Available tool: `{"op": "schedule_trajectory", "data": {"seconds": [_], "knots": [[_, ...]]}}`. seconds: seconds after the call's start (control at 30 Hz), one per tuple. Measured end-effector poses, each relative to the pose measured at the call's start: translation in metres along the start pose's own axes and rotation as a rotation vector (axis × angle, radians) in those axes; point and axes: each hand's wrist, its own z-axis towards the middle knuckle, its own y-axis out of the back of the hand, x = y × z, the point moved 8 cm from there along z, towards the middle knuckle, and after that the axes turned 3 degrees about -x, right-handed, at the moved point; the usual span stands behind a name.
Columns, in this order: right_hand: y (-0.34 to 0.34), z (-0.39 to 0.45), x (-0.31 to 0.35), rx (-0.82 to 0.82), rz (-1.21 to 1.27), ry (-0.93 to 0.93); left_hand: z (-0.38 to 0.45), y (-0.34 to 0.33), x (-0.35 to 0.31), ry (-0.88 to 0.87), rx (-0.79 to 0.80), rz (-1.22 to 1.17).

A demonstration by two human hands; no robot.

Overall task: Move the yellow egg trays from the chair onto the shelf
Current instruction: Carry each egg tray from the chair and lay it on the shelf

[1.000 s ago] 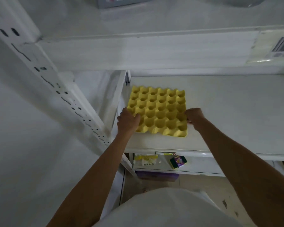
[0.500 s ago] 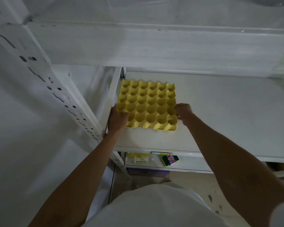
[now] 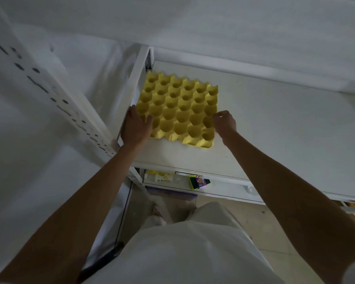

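Note:
A yellow egg tray point(image 3: 178, 107) lies flat on the white shelf point(image 3: 275, 128), pushed against the shelf's left side rail. My left hand point(image 3: 136, 126) grips the tray's near left corner, thumb over a cup. My right hand point(image 3: 224, 123) is at the tray's near right edge with fingers curled against it. The chair is out of view.
A white perforated upright post point(image 3: 49, 87) stands at the left. Another white shelf board point(image 3: 234, 33) hangs overhead. On a lower shelf lie a green and purple packet point(image 3: 199, 182) and a yellow-labelled pack point(image 3: 160, 176). Tiled floor point(image 3: 271, 228) shows below.
The tray has slid further back and left on the shelf, up to the side rail, with both hands staying on its near corners. The view has tilted downward.

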Motion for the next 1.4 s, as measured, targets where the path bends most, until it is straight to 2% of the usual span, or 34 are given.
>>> {"op": "schedule_trajectory", "data": {"seconds": [0.13, 0.33, 0.57, 0.67, 0.8, 0.93, 1.13, 1.23, 1.3, 1.4], "knots": [[0.009, 0.001, 0.006, -0.049, -0.235, 0.191, -0.027, 0.001, 0.0, -0.008, -0.041, 0.1], [0.022, 0.009, -0.009, 0.123, -0.299, 0.341, -0.089, -0.002, 0.002, 0.035, -0.108, 0.247], [0.054, -0.022, -0.063, 0.192, -0.577, 0.76, -0.219, -0.004, 0.0, 0.187, -0.191, 0.275], [0.061, -0.049, -0.091, 0.209, -0.745, 0.954, -0.29, -0.024, -0.008, 0.264, -0.159, 0.309], [0.067, -0.1, -0.115, 0.234, -0.821, 1.156, -0.384, -0.055, -0.002, 0.319, -0.142, 0.325], [0.054, -0.164, -0.139, 0.398, -0.911, 1.328, -0.466, -0.081, 0.021, 0.437, -0.07, 0.309], [0.038, -0.295, -0.195, 0.571, -1.026, 1.602, -0.636, -0.086, 0.06, 0.635, -0.12, 0.279], [0.029, -0.366, -0.25, 0.76, -1.139, 1.62, -0.745, -0.096, 0.079, 0.801, -0.124, 0.207], [0.026, -0.414, -0.287, 0.821, -1.164, 1.669, -0.807, -0.11, 0.088, 0.907, -0.122, 0.148], [0.026, -0.478, -0.331, 0.906, -1.166, 1.696, -0.864, -0.13, 0.096, 0.974, -0.144, 0.08]]}}
